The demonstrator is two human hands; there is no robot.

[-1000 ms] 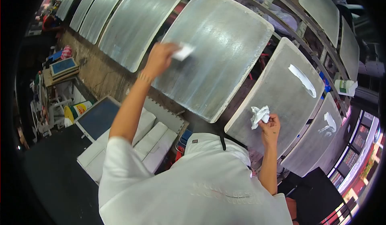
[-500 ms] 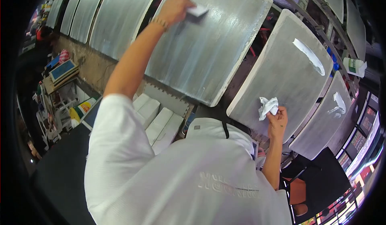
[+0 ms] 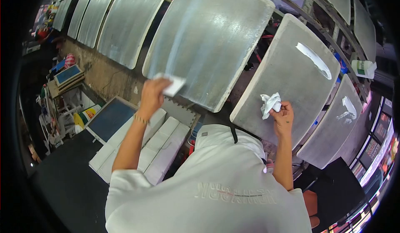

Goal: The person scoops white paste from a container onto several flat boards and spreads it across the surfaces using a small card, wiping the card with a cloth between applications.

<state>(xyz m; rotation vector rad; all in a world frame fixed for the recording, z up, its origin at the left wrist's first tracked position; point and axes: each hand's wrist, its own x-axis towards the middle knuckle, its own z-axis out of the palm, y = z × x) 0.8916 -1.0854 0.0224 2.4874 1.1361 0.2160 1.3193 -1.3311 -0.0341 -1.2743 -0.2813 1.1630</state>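
My left hand (image 3: 153, 94) is closed on a flat white rectangular piece (image 3: 175, 85), blurred by motion, at the near left edge of a grey board (image 3: 208, 41). That board looks wet and carries pale bluish streaks. On the right, my right hand (image 3: 283, 115) pinches a crumpled white tissue (image 3: 270, 104) just above a second grey board (image 3: 287, 74). A thick white smear (image 3: 314, 60) lies on this second board. Another white smear (image 3: 349, 108) marks the smaller-looking board (image 3: 333, 129) farther right.
More grey boards (image 3: 129, 24) stand in a row to the left. White boxes (image 3: 162, 145) and a blue-meshed frame (image 3: 112, 118) sit below my left arm. A white bottle (image 3: 363, 68) is at the far right, near a metal rail (image 3: 333, 28). A black surface (image 3: 329, 183) lies lower right.
My left hand has come down from the upper part of the streaked board to its near edge, with the white piece still in it. My right hand keeps the tissue almost in place.
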